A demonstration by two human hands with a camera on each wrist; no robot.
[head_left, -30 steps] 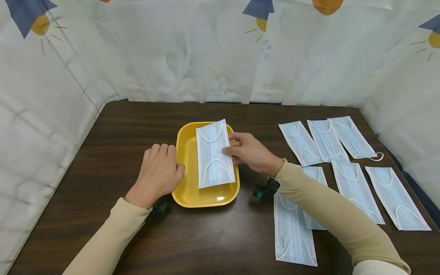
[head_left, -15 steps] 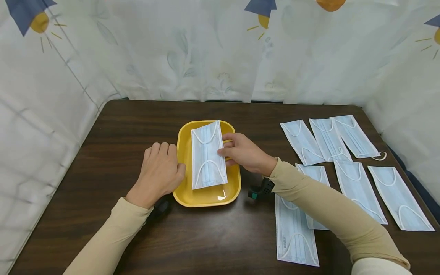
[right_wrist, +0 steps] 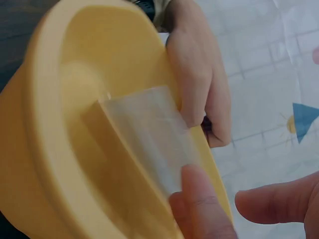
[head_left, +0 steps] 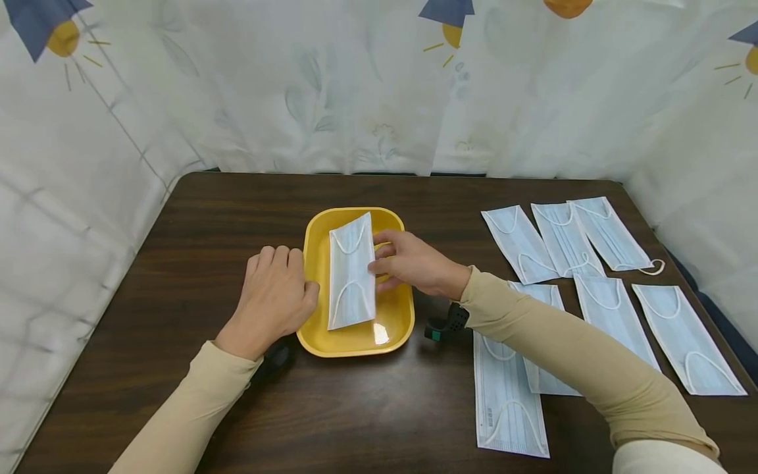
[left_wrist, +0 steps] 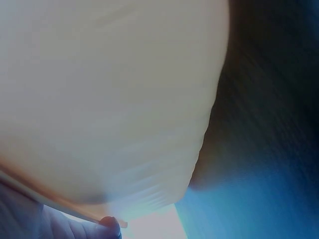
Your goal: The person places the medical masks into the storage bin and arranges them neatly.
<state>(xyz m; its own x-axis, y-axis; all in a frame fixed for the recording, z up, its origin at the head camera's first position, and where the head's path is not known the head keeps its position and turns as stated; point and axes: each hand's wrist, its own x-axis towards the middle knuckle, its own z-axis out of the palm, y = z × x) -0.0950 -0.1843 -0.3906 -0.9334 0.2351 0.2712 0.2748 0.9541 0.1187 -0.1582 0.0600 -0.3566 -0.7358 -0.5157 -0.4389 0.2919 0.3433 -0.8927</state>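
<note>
At its left side, the yellow tray point(head_left: 322, 329) is gripped at the rim by my left hand point(head_left: 274, 293), with the thumb over the edge. The left wrist view shows the tray's pale outer wall point(left_wrist: 109, 99) with fingertips point(left_wrist: 109, 225) under the rim. A light blue face mask point(head_left: 352, 276) with white ear loops is in the tray, tilted and slightly blurred along its right edge. My right hand point(head_left: 420, 264) is at that edge. In the right wrist view, the thumb point(right_wrist: 274, 201) and fingers point(right_wrist: 199, 199) are spread apart beside the mask point(right_wrist: 149, 124).
Several more face masks lie at the right of the dark wooden table point(head_left: 237, 204), some overlapping, such as one at the far right point(head_left: 687, 339) and one near the front point(head_left: 509, 401). My right forearm crosses over some of them. A white patterned curtain point(head_left: 367, 85) surrounds the table.
My right hand has moved left over the tray. The mask went left with it, then tilted so it looks narrower, and the thumb and fingers now stand apart. My left hand has stayed put.
</note>
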